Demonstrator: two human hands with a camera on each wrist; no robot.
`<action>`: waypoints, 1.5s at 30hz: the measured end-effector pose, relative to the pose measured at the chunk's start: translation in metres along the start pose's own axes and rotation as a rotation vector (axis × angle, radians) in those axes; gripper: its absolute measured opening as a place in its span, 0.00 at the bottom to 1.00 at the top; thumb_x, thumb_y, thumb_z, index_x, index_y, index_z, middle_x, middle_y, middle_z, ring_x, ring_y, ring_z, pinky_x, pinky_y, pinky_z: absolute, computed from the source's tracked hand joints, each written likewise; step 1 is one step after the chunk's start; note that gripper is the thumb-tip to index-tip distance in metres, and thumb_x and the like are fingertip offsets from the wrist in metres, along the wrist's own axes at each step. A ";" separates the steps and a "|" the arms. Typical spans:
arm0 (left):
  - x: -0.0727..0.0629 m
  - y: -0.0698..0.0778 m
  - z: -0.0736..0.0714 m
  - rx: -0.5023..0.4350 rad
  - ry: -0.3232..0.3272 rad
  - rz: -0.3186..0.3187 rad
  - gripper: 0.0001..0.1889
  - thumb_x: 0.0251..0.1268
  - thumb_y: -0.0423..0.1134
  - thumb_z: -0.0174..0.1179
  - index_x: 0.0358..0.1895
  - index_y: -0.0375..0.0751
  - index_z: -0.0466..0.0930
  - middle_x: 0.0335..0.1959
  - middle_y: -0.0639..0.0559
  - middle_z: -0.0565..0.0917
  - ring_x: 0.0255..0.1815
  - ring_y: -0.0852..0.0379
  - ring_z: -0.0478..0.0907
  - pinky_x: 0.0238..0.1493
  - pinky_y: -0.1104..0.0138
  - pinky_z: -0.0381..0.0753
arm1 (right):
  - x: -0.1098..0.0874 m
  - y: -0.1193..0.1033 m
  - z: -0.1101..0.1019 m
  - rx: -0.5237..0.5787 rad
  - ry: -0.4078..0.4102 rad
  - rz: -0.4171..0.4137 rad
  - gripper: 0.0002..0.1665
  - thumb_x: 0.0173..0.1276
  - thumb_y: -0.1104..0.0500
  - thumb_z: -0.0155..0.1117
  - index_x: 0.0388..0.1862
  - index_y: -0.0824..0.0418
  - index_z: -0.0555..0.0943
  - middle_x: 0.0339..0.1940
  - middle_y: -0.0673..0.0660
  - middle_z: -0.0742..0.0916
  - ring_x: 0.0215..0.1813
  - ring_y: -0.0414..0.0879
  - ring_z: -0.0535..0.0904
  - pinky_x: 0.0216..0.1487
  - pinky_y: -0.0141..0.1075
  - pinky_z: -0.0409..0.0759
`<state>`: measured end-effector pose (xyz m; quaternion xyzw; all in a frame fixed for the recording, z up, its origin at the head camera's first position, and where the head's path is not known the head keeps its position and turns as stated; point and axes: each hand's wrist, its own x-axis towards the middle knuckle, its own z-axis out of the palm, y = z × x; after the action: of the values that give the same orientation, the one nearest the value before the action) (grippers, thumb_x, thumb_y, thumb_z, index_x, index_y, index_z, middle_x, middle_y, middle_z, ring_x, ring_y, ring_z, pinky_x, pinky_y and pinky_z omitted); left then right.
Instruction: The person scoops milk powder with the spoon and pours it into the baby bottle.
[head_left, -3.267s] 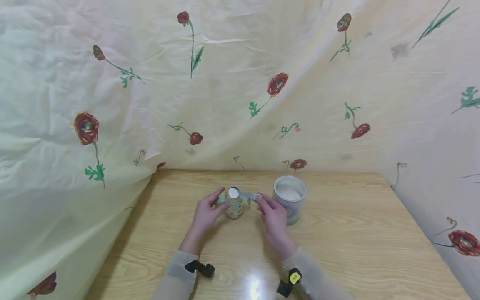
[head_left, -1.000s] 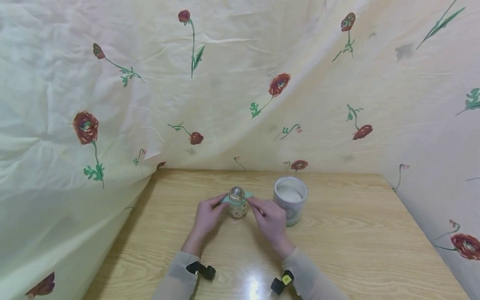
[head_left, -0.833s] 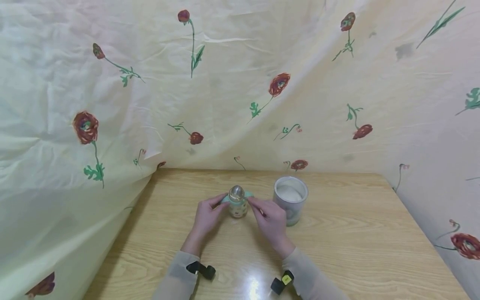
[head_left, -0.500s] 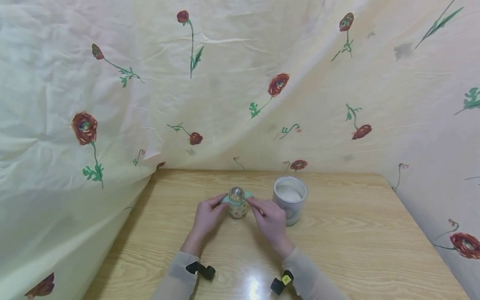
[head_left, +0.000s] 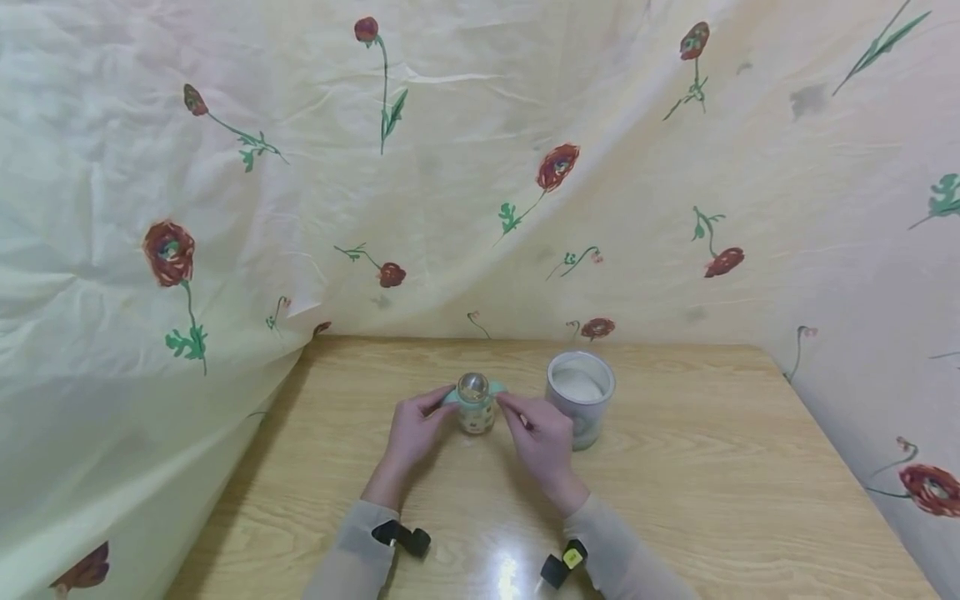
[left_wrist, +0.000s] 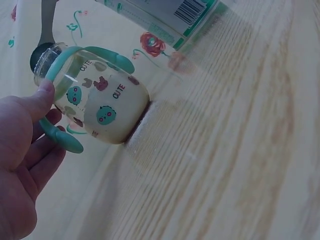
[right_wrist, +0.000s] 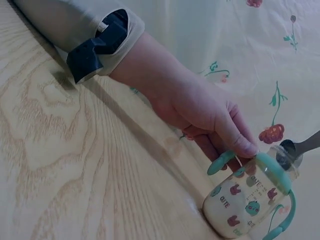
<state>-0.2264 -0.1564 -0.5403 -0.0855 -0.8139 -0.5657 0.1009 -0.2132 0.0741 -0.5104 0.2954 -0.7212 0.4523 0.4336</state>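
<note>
A clear baby bottle [head_left: 476,419] with mint-green handles and printed cartoon faces stands upright on the table. My left hand [head_left: 411,429] grips its left handle; in the left wrist view the thumb lies near the neck and the fingers curl behind the handle. Pale contents show in the lower part of the bottle [left_wrist: 112,107]. My right hand [head_left: 540,433] pinches the handle of a scoop [head_left: 473,384], whose bowl sits turned over at the bottle's mouth. The scoop's handle [right_wrist: 309,144] runs out of the right wrist view, where the right hand is hidden.
Just right of the bottle, beside my right hand, stands an uncovered canister [head_left: 587,417] of white powder. A wooden table [head_left: 712,467] lies under everything. Behind and along the sides hangs a cream curtain [head_left: 450,208] with red flowers.
Over three seconds ago the scoop held white powder level over the bottle; it has since been turned over at the mouth. The bottle shifted slightly right. Recently both hands stay nearly still.
</note>
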 end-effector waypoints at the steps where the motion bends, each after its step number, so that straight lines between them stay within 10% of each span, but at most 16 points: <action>1: 0.000 0.001 0.000 0.001 0.000 0.006 0.18 0.74 0.43 0.70 0.62 0.43 0.88 0.60 0.50 0.89 0.62 0.48 0.86 0.67 0.53 0.83 | 0.001 -0.001 0.000 0.002 0.009 0.006 0.11 0.60 0.72 0.78 0.41 0.62 0.93 0.35 0.56 0.94 0.22 0.43 0.82 0.23 0.27 0.76; 37: -0.002 0.008 -0.002 -0.008 0.009 -0.029 0.21 0.73 0.45 0.71 0.64 0.44 0.87 0.62 0.47 0.87 0.63 0.42 0.85 0.69 0.47 0.81 | 0.023 -0.015 -0.014 0.056 0.093 0.165 0.12 0.61 0.76 0.78 0.41 0.65 0.93 0.36 0.59 0.94 0.28 0.47 0.87 0.23 0.22 0.76; 45: -0.004 0.012 -0.008 0.014 -0.009 -0.055 0.26 0.74 0.52 0.70 0.69 0.44 0.84 0.69 0.48 0.83 0.69 0.38 0.80 0.73 0.45 0.75 | 0.042 -0.026 -0.035 0.121 0.187 0.274 0.11 0.57 0.81 0.76 0.38 0.72 0.91 0.31 0.66 0.92 0.28 0.35 0.85 0.27 0.19 0.80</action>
<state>-0.2192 -0.1604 -0.5280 -0.0647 -0.8204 -0.5621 0.0825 -0.1980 0.0938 -0.4552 0.1767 -0.6828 0.5751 0.4145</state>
